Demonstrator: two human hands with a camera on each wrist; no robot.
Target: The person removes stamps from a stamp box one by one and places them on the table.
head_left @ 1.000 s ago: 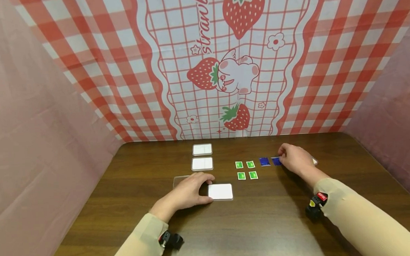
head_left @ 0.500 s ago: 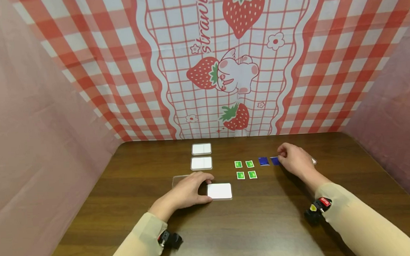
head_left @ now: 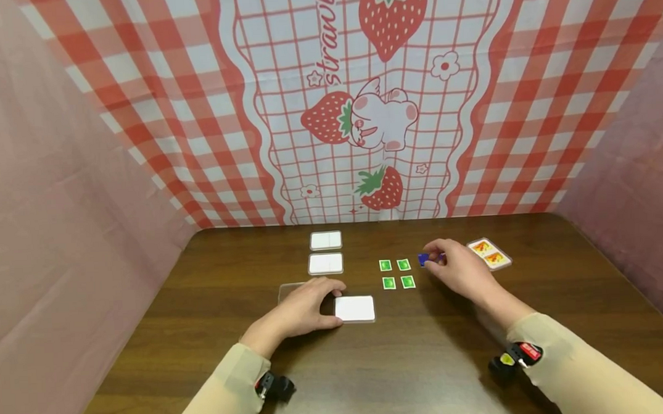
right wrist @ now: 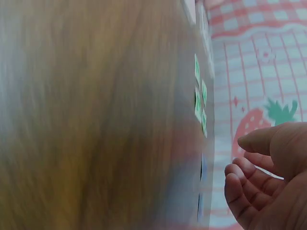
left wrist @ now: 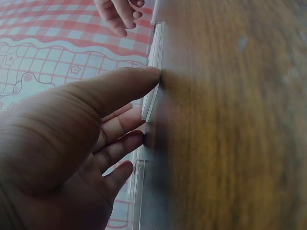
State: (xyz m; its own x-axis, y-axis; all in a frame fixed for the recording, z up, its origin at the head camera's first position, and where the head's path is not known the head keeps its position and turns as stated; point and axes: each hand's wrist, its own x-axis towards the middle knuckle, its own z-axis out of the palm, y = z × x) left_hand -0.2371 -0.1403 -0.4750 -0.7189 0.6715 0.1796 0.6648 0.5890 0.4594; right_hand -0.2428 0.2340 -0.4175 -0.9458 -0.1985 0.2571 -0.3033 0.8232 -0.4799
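In the head view my left hand (head_left: 308, 307) lies low on the table, thumb and fingers gripping the left end of a white card (head_left: 355, 309) in a clear case. The left wrist view has the thumb on the near edge of that cased card (left wrist: 153, 72). A clear flat case (head_left: 289, 290) is partly hidden behind this hand. My right hand (head_left: 457, 268) hovers over two small dark-blue squares (head_left: 423, 260), mostly covering them. Its fingers are loosely bent, and the right wrist view shows nothing between thumb (right wrist: 256, 142) and fingers.
Several small green picture squares (head_left: 388, 283) lie left of my right hand. Two white cased cards (head_left: 326, 263) lie farther back on the wooden table (head_left: 416, 364). A card with two orange pictures (head_left: 489, 254) is beyond my right hand. A checked strawberry cloth (head_left: 383, 112) hangs behind.
My right hand has moved left from the farther blue square toward the nearer one, uncovering the orange-picture card. The left hand stays where it was on the white card.
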